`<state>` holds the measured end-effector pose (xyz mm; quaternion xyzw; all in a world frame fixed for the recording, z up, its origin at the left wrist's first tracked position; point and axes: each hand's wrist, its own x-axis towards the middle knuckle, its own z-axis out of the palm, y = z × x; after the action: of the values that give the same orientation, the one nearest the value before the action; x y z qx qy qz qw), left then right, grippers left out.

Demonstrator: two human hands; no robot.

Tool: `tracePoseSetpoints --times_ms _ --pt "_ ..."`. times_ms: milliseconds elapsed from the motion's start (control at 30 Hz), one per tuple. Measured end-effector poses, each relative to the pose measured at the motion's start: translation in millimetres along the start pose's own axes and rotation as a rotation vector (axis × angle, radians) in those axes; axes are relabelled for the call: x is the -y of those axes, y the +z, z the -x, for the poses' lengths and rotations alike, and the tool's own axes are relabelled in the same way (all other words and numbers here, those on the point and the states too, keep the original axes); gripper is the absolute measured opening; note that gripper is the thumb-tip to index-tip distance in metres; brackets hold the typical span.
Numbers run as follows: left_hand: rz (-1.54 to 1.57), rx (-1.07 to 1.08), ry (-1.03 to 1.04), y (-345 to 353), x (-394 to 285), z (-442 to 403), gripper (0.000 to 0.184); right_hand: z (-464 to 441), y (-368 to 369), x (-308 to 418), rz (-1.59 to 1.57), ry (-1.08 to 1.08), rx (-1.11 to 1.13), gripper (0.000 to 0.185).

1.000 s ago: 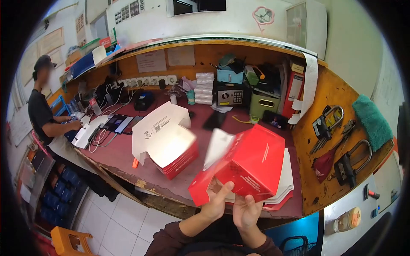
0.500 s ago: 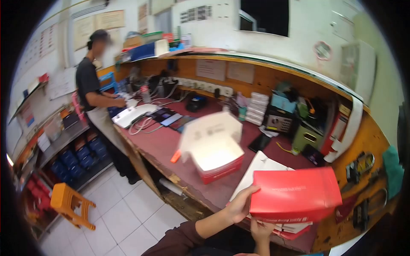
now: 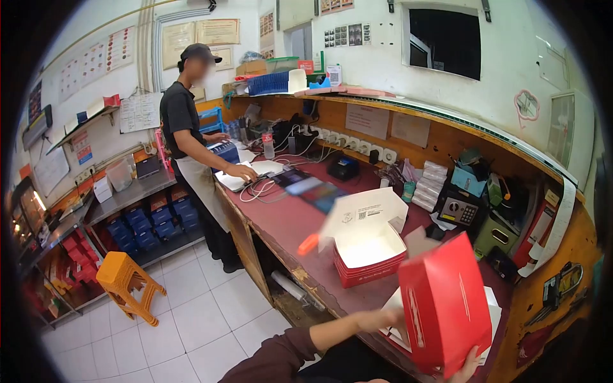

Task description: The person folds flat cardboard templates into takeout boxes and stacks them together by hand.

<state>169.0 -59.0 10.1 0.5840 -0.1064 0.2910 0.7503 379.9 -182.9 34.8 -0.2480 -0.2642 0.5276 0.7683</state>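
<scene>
Head camera, one wide, round-edged view. Mount: your head. Facing: forward and down, aimed to the left of your left hand [image 3: 387, 319] and right hand [image 3: 469, 366], both near, at lower right. Mid-range: the table [image 3: 319, 269], receding to upper left. Far: white wall [image 3: 377, 73]. Lower left: tiled floor [image 3: 191, 332].

White-tiled floor [image 3: 191, 319]; orange stool [image 3: 120, 271]; white wall [image 3: 377, 73]; dark window [image 3: 444, 41]; maroon-topped counter [image 3: 287, 233]

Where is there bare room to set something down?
Bare tabletop lies between the flat devices and orange object, with a smaller patch between the black machine and open box. The right end looks crowded: white sheets show behind the red box.
</scene>
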Motion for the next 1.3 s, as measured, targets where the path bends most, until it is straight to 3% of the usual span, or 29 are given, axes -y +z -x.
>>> tracePoseSetpoints --times_ms 67,133,167,200,267,300,333,367,400,433,467,533,567,600,633,667,733,800,833,867,900,967,1000,1067,1133,1167,1200,1267,1300 --pt "-0.407 -0.053 -0.173 15 17 -2 0.059 -4 -9 -24 0.322 -0.308 0.025 0.059" --pt "0.043 -0.223 -0.228 51 1 -7 0.053 -1 4 -27 0.284 -0.357 0.001 0.064" --pt "0.194 -0.282 -0.240 62 -5 -12 0.052 -3 2 -33 0.390 -0.530 0.018 0.064" --pt "0.654 0.077 -0.072 62 -7 -21 0.055 -3 1 -37 0.495 -0.703 0.034 0.065" --pt "1.097 0.447 0.117 70 -8 -24 0.057 -3 -2 -40 0.565 -0.741 -0.030 0.067" --pt "0.840 0.126 0.139 75 -10 -22 0.062 -14 -41 -48 0.424 -0.589 0.171 0.067" --pt "0.613 -0.002 0.202 74 -6 -22 0.062 -16 -35 -45 0.281 -0.434 0.365 0.067" --pt "0.356 -0.143 0.234 72 -2 -22 0.063 -14 -28 -45 0.281 -0.434 0.367 0.067" --pt "0.117 -0.287 0.234 74 -3 -24 0.063 -4 43 -30 0.261 -0.548 0.170 0.064" --pt "-0.437 -0.348 0.412 77 -4 -28 0.057 2 86 -22 0.238 -0.659 -0.029 0.061" --pt "-0.476 -0.385 0.275 77 3 -27 0.049 2 95 -26 0.238 -0.658 -0.028 0.061" --pt "-0.558 -0.430 -0.009 77 18 -23 0.037 -5 99 -45 0.512 -0.922 -0.147 0.055" --pt "-0.368 -0.558 0.017 87 -8 -31 0.033 -25 5 -71 0.308 -0.680 -0.188 0.048" --pt "-0.176 -0.681 0.044 93 -22 -35 0.029 -22 9 -49 0.309 -0.679 -0.187 0.048" --pt "-0.190 -0.632 0.005 74 -15 -30 0.034 -13 26 -7 0.092 -0.269 0.133 0.049" --pt "-0.189 -0.634 0.008 69 -19 -31 0.034 -11 40 -1 0.091 -0.165 0.000 0.050" --pt "-0.592 -0.684 0.300 60 -39 -34 0.047 -7 42 11 0.076 -0.059 -0.130 0.052" --pt "-0.887 -0.631 0.369 52 -59 -33 0.054 -7 -4 33 -0.292 0.409 0.385 0.046" --pt "-0.964 -0.592 0.350 51 -60 -32 0.055 -19 -12 21 -0.547 0.329 0.503 0.044" --pt "-1.041 -0.552 0.334 51 -62 -31 0.056 -30 -22 20 -0.548 0.329 0.499 0.044" --pt "-0.886 -0.568 0.232 52 -60 -30 0.058 -37 -11 24 0.041 -0.049 0.724 0.042" --pt "-0.733 -0.581 0.134 55 -53 -30 0.060 -6 29 19 0.605 -0.099 0.079 0.030" --pt "-0.628 -0.565 0.217 61 -43 -32 0.055 -7 25 2 0.604 -0.100 0.081 0.030" --pt "-0.522 -0.548 0.297 66 -10 -33 0.051 -15 11 -45 0.460 -0.428 -0.249 0.045" --pt "-0.383 -0.505 0.384 64 21 -34 0.044 2 91 -59 0.099 -0.585 -0.360 0.037" --pt "-0.336 -0.489 0.412 64 26 -34 0.041 -2 54 -67 0.006 -0.387 -0.187 0.030" --pt "-0.415 -0.570 0.390 69 21 -36 0.040 -6 58 -62 0.005 -0.388 -0.188 0.030" --pt "-0.496 -0.652 0.367 63 22 -35 0.039 -15 73 -48 -0.047 -0.178 -0.356 0.023" --pt "-0.563 -0.620 0.147 54 20 -32 0.040 -17 65 -42 -0.093 -0.117 -0.190 0.019"
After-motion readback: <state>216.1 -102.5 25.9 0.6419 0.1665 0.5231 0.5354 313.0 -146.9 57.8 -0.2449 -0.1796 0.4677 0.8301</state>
